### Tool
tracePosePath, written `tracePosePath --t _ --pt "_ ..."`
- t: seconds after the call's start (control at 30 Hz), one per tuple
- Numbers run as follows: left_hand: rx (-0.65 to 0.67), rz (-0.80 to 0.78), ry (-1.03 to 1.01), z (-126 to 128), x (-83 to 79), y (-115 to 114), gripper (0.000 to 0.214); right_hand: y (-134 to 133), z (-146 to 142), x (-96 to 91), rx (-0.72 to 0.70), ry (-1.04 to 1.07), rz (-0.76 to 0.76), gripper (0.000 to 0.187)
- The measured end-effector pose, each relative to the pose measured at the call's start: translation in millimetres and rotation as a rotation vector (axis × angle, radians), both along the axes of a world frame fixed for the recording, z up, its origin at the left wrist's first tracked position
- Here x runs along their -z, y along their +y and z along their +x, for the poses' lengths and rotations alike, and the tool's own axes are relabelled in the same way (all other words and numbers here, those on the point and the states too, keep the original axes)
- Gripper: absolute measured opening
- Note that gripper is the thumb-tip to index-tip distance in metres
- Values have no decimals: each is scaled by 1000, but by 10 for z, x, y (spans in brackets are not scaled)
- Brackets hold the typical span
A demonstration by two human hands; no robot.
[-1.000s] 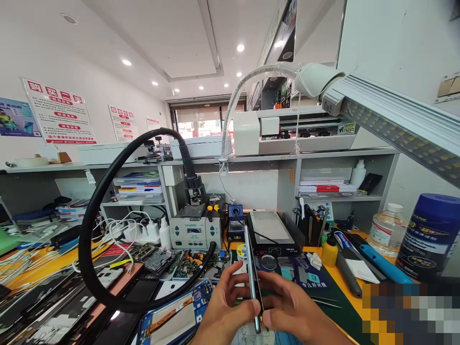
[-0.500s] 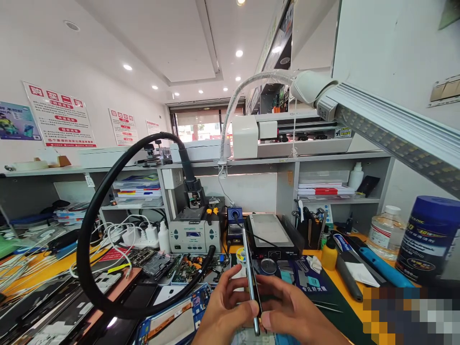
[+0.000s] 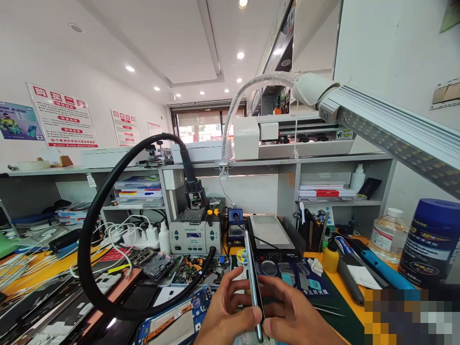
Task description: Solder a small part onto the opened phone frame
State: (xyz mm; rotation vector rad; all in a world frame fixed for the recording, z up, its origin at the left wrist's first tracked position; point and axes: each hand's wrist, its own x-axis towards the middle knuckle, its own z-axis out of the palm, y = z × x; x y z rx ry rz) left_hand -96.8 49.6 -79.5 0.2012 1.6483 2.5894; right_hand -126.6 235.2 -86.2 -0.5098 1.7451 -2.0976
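A thin dark smartphone (image 3: 253,282) stands edge-on toward me, low in the middle of the view. My left hand (image 3: 224,314) grips its left face, thumb near the lower edge and fingers curled behind. Pressed against the right face is my right hand (image 3: 296,316), its fingers folded round the phone. Both hands hover above a green work mat (image 3: 334,306) at the front of the bench.
A black hose (image 3: 97,215) loops from a hot-air station (image 3: 196,235) at left. Behind the phone sit a heating plate (image 3: 268,230) and a blue soldering stand (image 3: 235,215). Circuit boards and cables cover the left. A lamp arm (image 3: 388,134), bottles and a blue can (image 3: 427,239) crowd the right.
The view has shifted slightly; the phone and both hands sit a little lower in the picture. The grip on the phone is unchanged.
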Motion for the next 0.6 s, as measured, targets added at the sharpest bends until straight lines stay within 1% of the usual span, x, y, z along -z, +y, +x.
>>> tracePosePath --t 0.1,0.2,0.27,0.3,0.4,0.47,0.53,0.6 --pt "-22 -34 20 15 -8 16 94 -35 8 46 43 13 57 91" --pt "-43 -68 35 34 -22 32 98 -63 55 -28 40 45 84 80" --pt "-53 -84 46 48 -37 41 98 -65 84 -116 14 67 80 74" --pt "-58 -90 52 54 -47 44 98 -61 92 -162 -12 74 73 75" --pt "-70 -102 77 71 -81 49 98 -22 98 -285 -115 86 33 87" --pt "-80 -113 92 76 -100 48 97 20 96 -340 -173 86 7 90" --pt "-101 -129 95 74 -111 44 97 60 99 -367 -193 67 3 87" --pt "-135 -141 91 67 -112 37 97 81 107 -364 -183 41 24 77"
